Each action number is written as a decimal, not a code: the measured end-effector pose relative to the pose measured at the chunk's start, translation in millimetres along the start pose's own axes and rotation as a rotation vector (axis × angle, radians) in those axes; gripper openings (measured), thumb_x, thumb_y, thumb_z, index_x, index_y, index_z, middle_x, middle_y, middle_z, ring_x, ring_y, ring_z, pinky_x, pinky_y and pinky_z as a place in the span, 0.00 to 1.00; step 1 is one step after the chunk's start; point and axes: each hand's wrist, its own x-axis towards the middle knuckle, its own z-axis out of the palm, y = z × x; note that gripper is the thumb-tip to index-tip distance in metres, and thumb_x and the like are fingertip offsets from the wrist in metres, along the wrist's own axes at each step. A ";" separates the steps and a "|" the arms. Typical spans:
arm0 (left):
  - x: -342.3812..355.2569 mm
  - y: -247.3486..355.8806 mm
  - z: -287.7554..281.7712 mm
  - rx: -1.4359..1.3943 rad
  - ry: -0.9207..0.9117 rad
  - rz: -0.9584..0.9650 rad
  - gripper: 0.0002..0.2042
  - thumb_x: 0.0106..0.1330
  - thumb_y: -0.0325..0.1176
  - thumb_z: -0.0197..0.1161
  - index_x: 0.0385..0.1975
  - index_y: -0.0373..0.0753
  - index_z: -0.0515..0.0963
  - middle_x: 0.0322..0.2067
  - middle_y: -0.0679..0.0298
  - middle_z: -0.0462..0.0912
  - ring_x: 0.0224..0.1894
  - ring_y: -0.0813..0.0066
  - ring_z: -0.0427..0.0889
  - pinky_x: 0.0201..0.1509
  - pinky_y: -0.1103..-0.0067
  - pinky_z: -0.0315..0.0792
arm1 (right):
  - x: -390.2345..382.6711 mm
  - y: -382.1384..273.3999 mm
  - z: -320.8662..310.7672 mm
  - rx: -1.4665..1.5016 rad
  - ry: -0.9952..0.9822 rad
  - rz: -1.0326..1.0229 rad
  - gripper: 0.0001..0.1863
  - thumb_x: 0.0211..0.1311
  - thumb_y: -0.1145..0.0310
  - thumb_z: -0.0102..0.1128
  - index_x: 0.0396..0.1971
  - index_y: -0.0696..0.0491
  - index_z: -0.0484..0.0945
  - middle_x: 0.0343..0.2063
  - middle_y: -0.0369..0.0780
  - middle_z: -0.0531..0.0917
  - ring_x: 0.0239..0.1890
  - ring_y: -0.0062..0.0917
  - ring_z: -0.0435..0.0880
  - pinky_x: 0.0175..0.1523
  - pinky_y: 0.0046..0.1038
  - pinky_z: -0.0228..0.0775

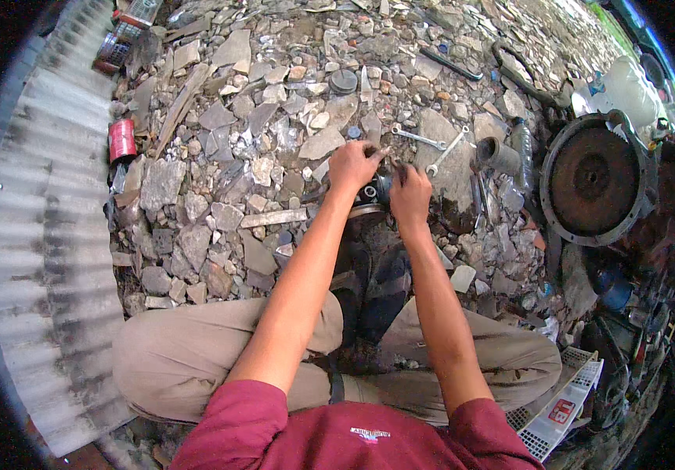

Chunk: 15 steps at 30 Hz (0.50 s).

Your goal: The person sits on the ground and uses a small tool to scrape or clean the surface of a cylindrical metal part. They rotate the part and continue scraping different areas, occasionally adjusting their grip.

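The part (380, 190) sits between the two hands, partly covered by them and a little nearer the body than the left hand's fingers, just beyond the shoes. It looks to be metal, so I judge it stiff, heavy for its size and not easily broken. Its dark surface may be greasy, which would make it slippery. The best hold is probably around the outer rim (366, 210) on the side toward the body, with a second grip on the thick dark flank beside the right hand; the middle, with its recesses, seems a poorer place to grip.

It is compact and mostly black, with a rounded body, small paler spots in the middle and a curved, duller brownish rim below. Finer detail is too small to tell.

The left hand (353, 166) is bent over the far left side of the part, fingers curled inward; the right hand (410, 196) is at its right side, fingers bent toward it. Whether either grasps the part or something small, I cannot tell.

Beyond the right hand lie two wrenches (420, 139); farther to its right are a short pipe (498, 154) and a large disc (593, 178). Broken stones surround both hands.
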 end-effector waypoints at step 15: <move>5.1 -7.9 7.1 0.030 0.092 0.012 0.20 0.60 0.57 0.66 0.32 0.44 0.87 0.26 0.54 0.86 0.34 0.50 0.85 0.37 0.62 0.76 | 15.7 4.7 8.1 -0.048 -0.007 -0.031 0.11 0.59 0.74 0.62 0.42 0.58 0.81 0.34 0.52 0.79 0.37 0.52 0.80 0.42 0.46 0.73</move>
